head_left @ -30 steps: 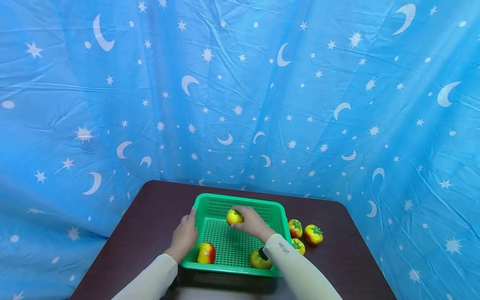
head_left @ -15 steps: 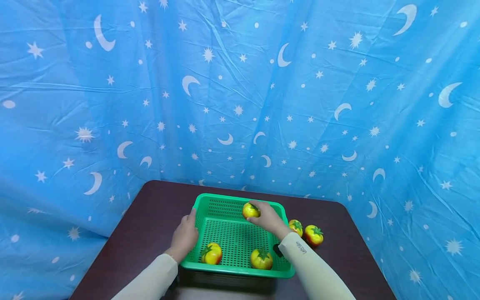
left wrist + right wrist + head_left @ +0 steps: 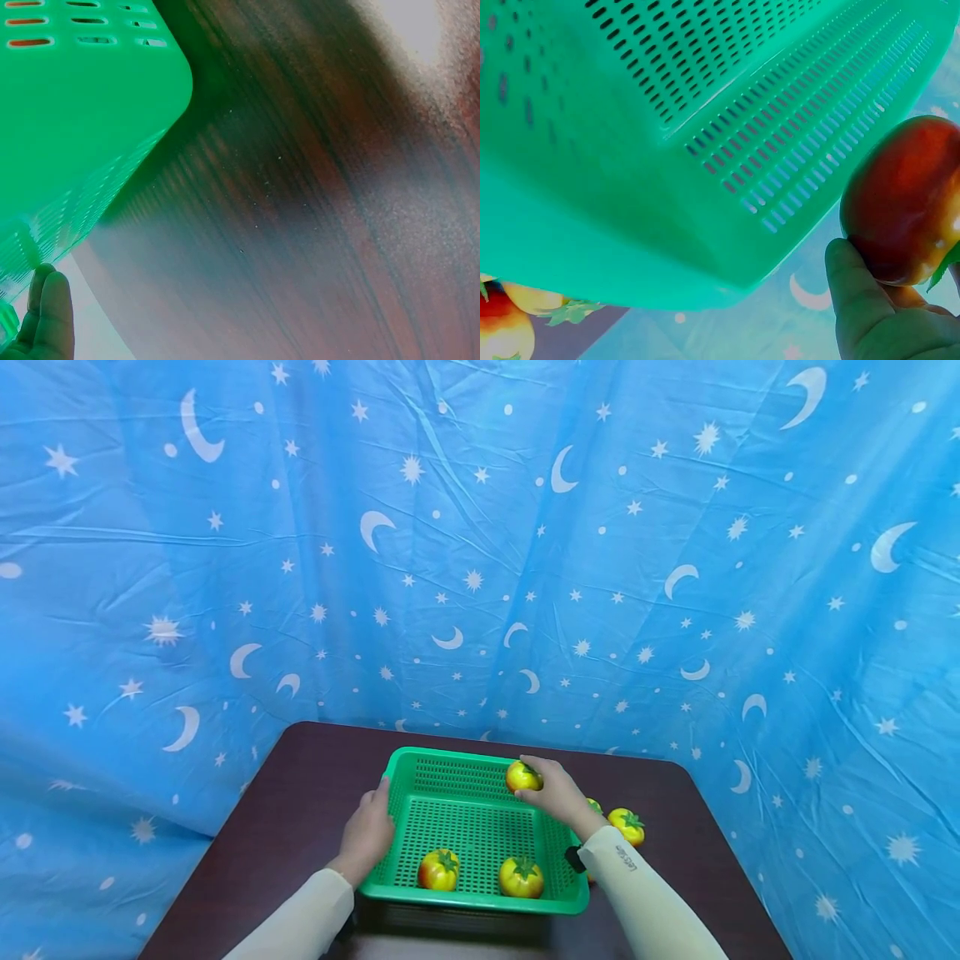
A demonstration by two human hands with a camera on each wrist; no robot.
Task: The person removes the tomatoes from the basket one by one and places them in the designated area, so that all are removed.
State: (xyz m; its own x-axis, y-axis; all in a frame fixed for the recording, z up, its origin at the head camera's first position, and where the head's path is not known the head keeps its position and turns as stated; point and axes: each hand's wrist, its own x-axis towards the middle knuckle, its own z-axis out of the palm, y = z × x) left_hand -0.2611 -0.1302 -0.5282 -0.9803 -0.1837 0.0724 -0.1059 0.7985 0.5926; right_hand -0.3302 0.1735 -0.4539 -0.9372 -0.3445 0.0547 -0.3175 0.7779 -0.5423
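My left hand (image 3: 367,832) holds the left side of a green plastic basket (image 3: 480,903); in the left wrist view its straight-looking fingers (image 3: 55,311) lie by the basket's perforated outer wall. With my right hand (image 3: 556,792) I grip a yellow-and-red tomato (image 3: 522,777) over the basket's far right corner. The right wrist view shows this tomato's red side (image 3: 904,199) with fingertips against it. Inside the basket, near its front wall, sit a red-yellow tomato (image 3: 438,870) and a yellower tomato (image 3: 521,877), both with green leaves on top.
To the right of the basket, a tomato (image 3: 627,827) lies on the dark wooden table (image 3: 315,777). More tomatoes there are partly hidden behind my right forearm. A blue curtain (image 3: 480,568) with moons and stars hangs behind the table.
My right hand has carried its tomato rightward, from over the basket's middle to its far right corner. The tomato at the basket's front left has rolled right. My left hand stays put.
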